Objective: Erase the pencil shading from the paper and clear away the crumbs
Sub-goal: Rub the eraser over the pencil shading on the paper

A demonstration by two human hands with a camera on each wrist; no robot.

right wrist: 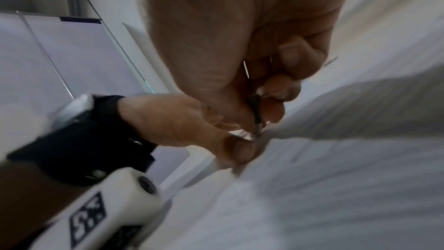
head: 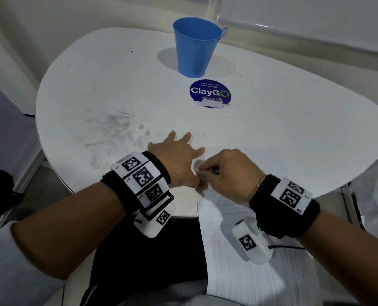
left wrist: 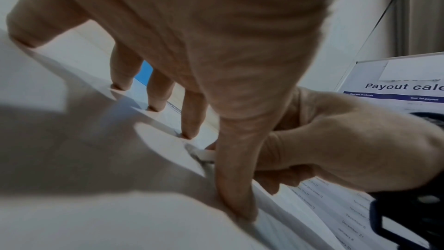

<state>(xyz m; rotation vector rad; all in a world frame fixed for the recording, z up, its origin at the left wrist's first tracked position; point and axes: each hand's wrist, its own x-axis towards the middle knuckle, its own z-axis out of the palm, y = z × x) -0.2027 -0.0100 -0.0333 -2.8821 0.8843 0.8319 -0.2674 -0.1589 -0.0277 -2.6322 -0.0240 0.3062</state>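
Observation:
A white paper (head: 227, 250) lies on the near edge of the white table (head: 294, 129) and hangs over it toward my lap. A small grey patch of pencil shading (head: 196, 166) shows on it between my hands. My left hand (head: 177, 155) presses flat with fingers spread and straight, its thumb (left wrist: 235, 187) pinning the sheet. My right hand (head: 225, 173) has its fingers curled and pinches a small white eraser (left wrist: 204, 154) down on the shading. In the right wrist view the pinching fingertips (right wrist: 271, 91) are blurred.
A blue metal cup (head: 195, 47) with a handle stands at the back of the table. A round blue ClayGo sticker (head: 209, 93) lies in front of it. Grey smudges (head: 110, 120) mark the tabletop left of my hands. A dark object (head: 0, 191) lies on the floor, left.

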